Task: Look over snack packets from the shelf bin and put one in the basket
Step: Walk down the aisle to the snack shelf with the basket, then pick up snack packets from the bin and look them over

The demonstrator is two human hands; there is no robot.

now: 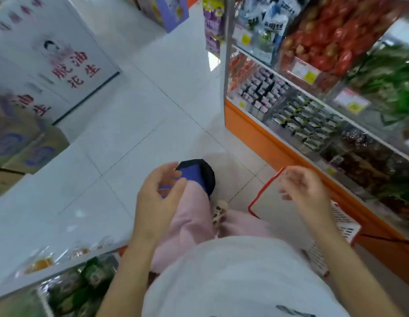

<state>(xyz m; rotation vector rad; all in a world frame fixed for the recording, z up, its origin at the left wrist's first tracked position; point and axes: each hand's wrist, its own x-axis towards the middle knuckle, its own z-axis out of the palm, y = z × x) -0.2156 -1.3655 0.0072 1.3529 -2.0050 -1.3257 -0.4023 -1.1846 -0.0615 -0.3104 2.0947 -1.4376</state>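
I am looking down at my legs in a shop aisle. A red-rimmed shopping basket (264, 192) stands on the floor at my right, against the shelf base; no packet shows in the part I can see. My left hand (159, 193) hovers over my knee, fingers curled and apart, holding nothing. My right hand (300, 186) hangs above the basket's near rim, blurred, fingers loosely spread and empty. The shelf at right holds clear bins of snack packets: small dark packets (263, 88), grey-green ones (306, 124) and brown ones (368, 161).
An orange shelf base (256, 129) runs along the right. Upper bins hold red packets (324, 33) and green packets (393, 83). White cartons with red lettering (61, 65) and brown boxes (23, 143) stand at left. A lower bin of green packets (80, 287) is near left.
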